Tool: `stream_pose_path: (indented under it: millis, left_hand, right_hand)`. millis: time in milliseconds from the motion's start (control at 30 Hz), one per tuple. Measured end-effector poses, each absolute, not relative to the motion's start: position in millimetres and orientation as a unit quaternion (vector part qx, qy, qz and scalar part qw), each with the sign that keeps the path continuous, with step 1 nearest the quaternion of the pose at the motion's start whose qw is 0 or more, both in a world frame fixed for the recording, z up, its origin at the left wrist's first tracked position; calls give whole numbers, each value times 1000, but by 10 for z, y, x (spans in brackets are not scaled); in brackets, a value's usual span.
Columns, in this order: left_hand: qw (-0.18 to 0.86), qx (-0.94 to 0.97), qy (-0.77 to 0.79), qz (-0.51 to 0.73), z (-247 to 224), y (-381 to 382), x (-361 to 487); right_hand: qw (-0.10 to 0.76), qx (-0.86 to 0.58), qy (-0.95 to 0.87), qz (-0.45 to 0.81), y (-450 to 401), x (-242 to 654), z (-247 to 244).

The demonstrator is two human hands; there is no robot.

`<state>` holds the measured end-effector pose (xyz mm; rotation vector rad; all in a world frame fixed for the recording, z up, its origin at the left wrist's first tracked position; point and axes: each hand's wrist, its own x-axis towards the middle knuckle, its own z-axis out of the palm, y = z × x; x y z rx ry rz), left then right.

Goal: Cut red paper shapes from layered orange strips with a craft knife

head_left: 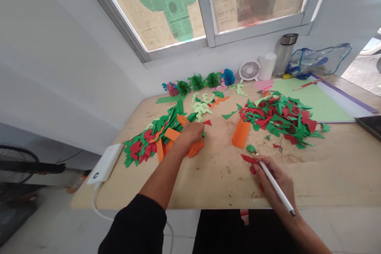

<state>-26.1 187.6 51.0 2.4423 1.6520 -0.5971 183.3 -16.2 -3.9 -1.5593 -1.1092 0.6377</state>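
Note:
My left hand reaches over orange paper pieces at the right side of a pile of green and red cut-outs. Its fingers are bunched and point down; what they hold, if anything, is hidden. In my right hand is a white pen, slanting with its dark end toward me. Red paper pieces show at the fingertips of that hand, beside a small green scrap. A folded orange paper lies on the table between the hands.
A heap of green and red scraps covers the right side of the wooden table. Along the wall stand paper ornaments, a small fan, a white cylinder and a bottle. A white power strip lies at the left edge.

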Motion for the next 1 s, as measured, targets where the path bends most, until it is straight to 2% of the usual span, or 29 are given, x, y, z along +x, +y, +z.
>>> stream_pose_path:
  millis: [400, 667, 1000]
  left_hand:
    - [30, 819, 558, -128, 551, 2134, -218]
    - [63, 811, 564, -146, 446, 2286, -14]
    - [117, 847, 506, -116, 504, 2001, -312]
  right_hand:
    - [534, -653, -470, 261, -144, 1846, -31]
    - [542, -652, -461, 262, -146, 1833, -9]
    - [525, -657, -470, 269, -164, 1854, -29]
